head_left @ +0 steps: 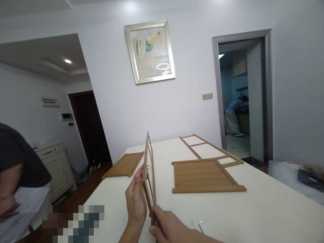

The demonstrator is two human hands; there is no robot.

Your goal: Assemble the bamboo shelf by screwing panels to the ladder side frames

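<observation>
At the pale table (111,199), left hand (136,199), fingers half-curled, holds the upright wooden frame (145,170); right hand (172,224) seems to pinch its near end. Even, light pressure suits such thin wood.

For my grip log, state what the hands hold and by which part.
A wooden frame: the left hand holds its left side partway along, the right hand its lower end nearest the camera.

Held frame (145,175): brown wood, smooth, low sheen.
Left panel (124,165): wood, visible grain, satin.
Right panel (199,173): wood, smooth, satin.
Hex key (200,226): bright metal.
Tabletop (258,199): off-white, smooth, mostly matt.
Picture frame (130,54): silvery, glossy; front reflective.
Door trim (217,84): grey, metallic-looking.
</observation>
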